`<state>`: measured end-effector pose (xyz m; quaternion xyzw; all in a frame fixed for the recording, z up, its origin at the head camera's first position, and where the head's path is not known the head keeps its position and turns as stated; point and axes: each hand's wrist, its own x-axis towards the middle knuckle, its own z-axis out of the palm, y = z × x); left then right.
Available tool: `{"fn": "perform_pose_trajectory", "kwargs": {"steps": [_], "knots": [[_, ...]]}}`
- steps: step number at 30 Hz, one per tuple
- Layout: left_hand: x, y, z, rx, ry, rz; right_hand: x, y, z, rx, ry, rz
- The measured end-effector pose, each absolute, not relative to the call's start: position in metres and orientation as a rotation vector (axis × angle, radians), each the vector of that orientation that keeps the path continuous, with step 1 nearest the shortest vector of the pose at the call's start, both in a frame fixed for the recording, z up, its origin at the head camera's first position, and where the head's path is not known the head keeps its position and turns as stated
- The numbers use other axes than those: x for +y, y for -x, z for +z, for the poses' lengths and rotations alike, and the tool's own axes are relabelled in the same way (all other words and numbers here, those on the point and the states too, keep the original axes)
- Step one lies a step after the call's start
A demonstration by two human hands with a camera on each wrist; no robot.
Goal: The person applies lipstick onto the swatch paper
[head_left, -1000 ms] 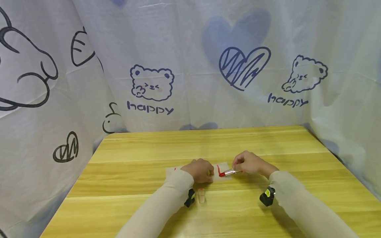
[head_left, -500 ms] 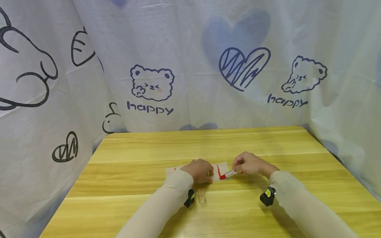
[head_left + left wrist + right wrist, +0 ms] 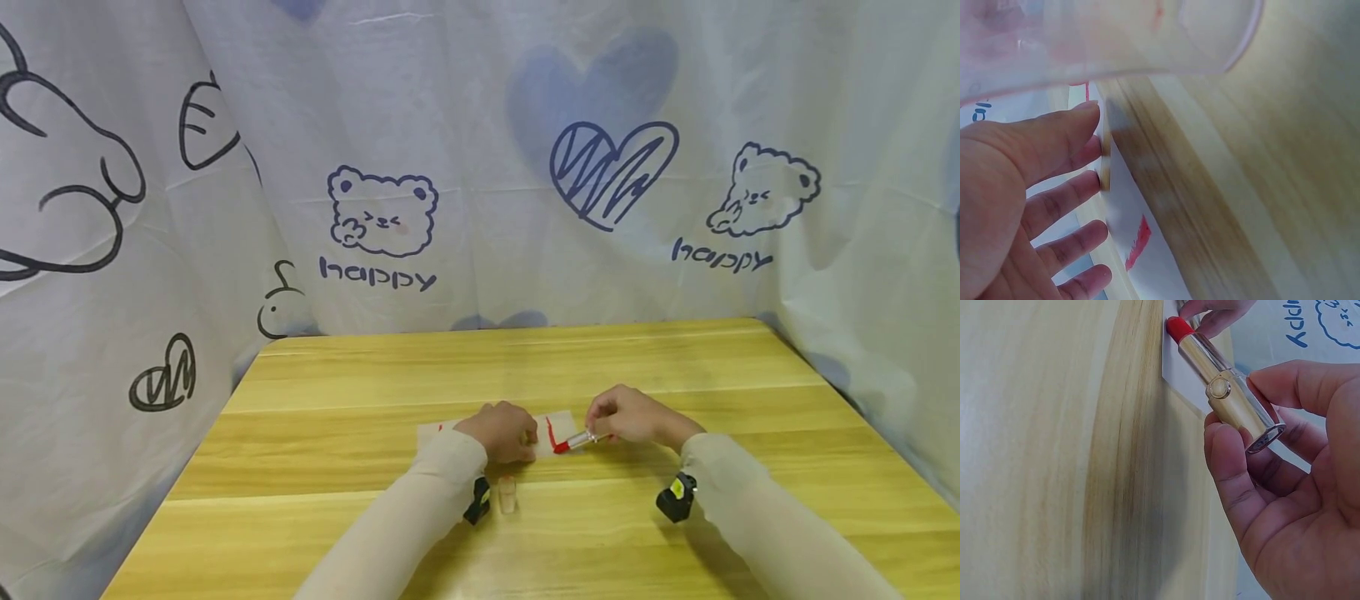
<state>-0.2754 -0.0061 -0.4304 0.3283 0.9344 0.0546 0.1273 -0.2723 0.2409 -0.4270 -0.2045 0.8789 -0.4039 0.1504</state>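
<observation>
My right hand (image 3: 633, 414) pinches a lipstick (image 3: 1225, 400) by its shiny gold-and-silver case, thumb on one side and fingers on the other. Its red tip points left and down at the strip of white paper (image 3: 566, 422), right at the lower end of a red L-shaped mark (image 3: 551, 432). My left hand (image 3: 501, 431) lies over the middle of the paper, its fingers spread and fingertips on the sheet in the left wrist view. Another red stroke (image 3: 1139, 242) shows on the paper's left part. Some of the strip is hidden under the left hand.
A small clear lipstick cap (image 3: 507, 495) lies on the wooden table (image 3: 337, 500) beside the left wrist; it looms large across the top of the left wrist view. White curtains (image 3: 480, 125) with printed bears and hearts hang behind and at the sides.
The lipstick tip has shifted slightly right and towards me, mostly over the first half second, and the red mark's lower end sits there too. The left hand has stayed in place.
</observation>
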Motion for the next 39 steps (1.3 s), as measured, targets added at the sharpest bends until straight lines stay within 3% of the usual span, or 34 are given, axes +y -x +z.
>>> {"fn": "perform_pose_trajectory", "kwargs": {"steps": [39], "knots": [[-0.009,0.276,-0.429,2.741,-1.037,0.110,0.244,0.267,-0.419,2.516,0.489,-1.400]]}}
